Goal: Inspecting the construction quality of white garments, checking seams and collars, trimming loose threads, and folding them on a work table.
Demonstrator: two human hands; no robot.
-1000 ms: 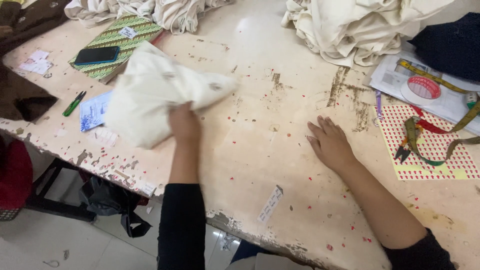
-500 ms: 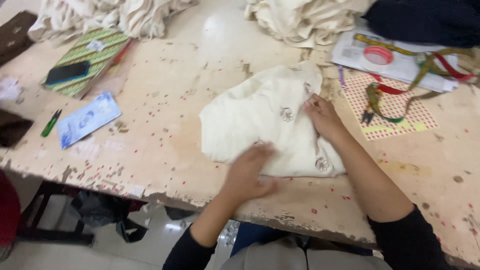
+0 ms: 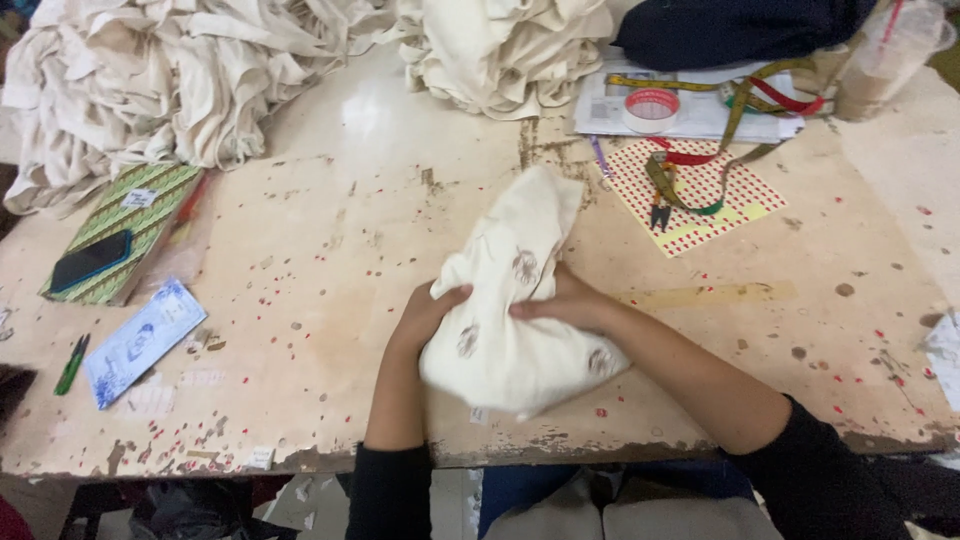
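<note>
1. Cup (image 3: 885, 60): we see a clear plastic one, far right of the cream garment (image 3: 515, 300); contents unclear.
2. Our left hand (image 3: 425, 315) and right hand (image 3: 570, 300) clench the garment, fingers curled closed, on the table (image 3: 350, 200).

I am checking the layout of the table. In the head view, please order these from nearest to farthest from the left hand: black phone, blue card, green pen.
From the left hand:
1. Blue card, to its left on the table.
2. Black phone, upper left, lying on the green striped book.
3. Green pen, at the far left edge.
</note>
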